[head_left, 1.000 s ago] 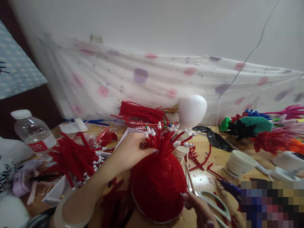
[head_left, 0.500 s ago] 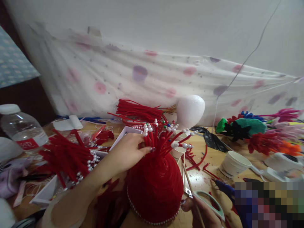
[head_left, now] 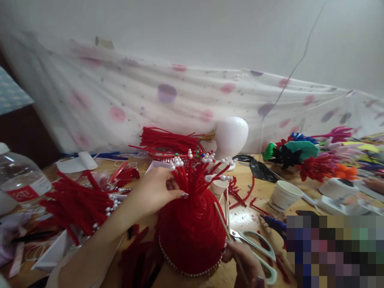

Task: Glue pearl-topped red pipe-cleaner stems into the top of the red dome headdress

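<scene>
A red dome-shaped headpiece (head_left: 192, 236), wound in fuzzy strands, stands in front of me with a string of small pearls round its lower edge. Red pipe cleaner stems (head_left: 189, 180) tipped with white pearl beads rise from its top. My left hand (head_left: 159, 190) is closed at the left of these stems, thumb against their base; its other fingers are partly hidden. Low on the right side of the dome, my right hand (head_left: 244, 260) grips a thin wooden stick (head_left: 223, 222), whose upper end lies over the dome's side. Scissors (head_left: 255, 244) with pale green handles lie beside this hand.
At left are red pipe cleaners (head_left: 75, 204), a white box (head_left: 49, 254) and a water bottle (head_left: 24, 180). A white foam head (head_left: 231, 136) stands behind. To the right are a paper cup (head_left: 285, 195), a power strip (head_left: 333, 204) and colourful fuzzy flowers (head_left: 315, 160).
The view has shifted slightly right. My right hand has brought the stick's upper end leftward over the dome's side. My left hand stays at the stems.
</scene>
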The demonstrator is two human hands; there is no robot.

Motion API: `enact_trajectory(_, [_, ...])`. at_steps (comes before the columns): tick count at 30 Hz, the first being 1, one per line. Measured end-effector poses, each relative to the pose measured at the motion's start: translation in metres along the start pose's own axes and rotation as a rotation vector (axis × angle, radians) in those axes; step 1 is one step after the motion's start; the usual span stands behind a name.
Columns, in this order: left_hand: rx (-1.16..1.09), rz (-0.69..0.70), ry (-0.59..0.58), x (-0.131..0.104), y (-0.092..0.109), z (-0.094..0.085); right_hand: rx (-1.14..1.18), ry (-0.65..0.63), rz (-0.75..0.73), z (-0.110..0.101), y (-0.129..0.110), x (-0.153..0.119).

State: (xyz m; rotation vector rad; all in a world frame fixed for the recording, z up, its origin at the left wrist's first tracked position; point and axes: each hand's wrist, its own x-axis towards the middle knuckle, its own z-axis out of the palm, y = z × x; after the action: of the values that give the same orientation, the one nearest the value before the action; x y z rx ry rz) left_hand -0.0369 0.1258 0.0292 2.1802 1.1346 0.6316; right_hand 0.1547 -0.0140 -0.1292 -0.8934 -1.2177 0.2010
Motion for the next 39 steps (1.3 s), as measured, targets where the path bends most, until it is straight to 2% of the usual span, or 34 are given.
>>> enact_trajectory(5, [0.067,-0.029,-0.044,0.000,0.002,0.000,-0.006,-0.002,-0.041,-0.003,0.002,0.002])
enact_trajectory(12, [0.274,0.020,0.033,-0.006,0.002,-0.003,0.005,0.035,-0.006,0.000,0.000,-0.005])
enact_trajectory(15, [0.261,0.057,0.048,-0.004,-0.001,-0.002,0.034,0.022,-0.004,0.000,0.002,-0.007])
enact_trajectory(23, [0.197,0.021,-0.006,-0.001,0.001,0.007,0.027,0.028,0.011,0.002,0.000,-0.005])
enact_trajectory(27, [0.140,0.063,0.001,-0.001,0.002,0.007,-0.020,0.033,-0.026,0.003,-0.004,-0.004])
enact_trajectory(31, [0.115,0.112,-0.038,-0.001,0.000,0.006,-0.099,0.006,-0.055,0.004,-0.008,-0.006])
enact_trajectory(36, [0.101,0.176,-0.089,0.002,-0.006,0.004,-0.321,0.058,0.110,0.018,-0.027,-0.011])
enact_trajectory(39, [0.149,0.182,-0.107,0.002,-0.008,0.003,-0.307,-0.004,0.149,0.026,-0.035,-0.010])
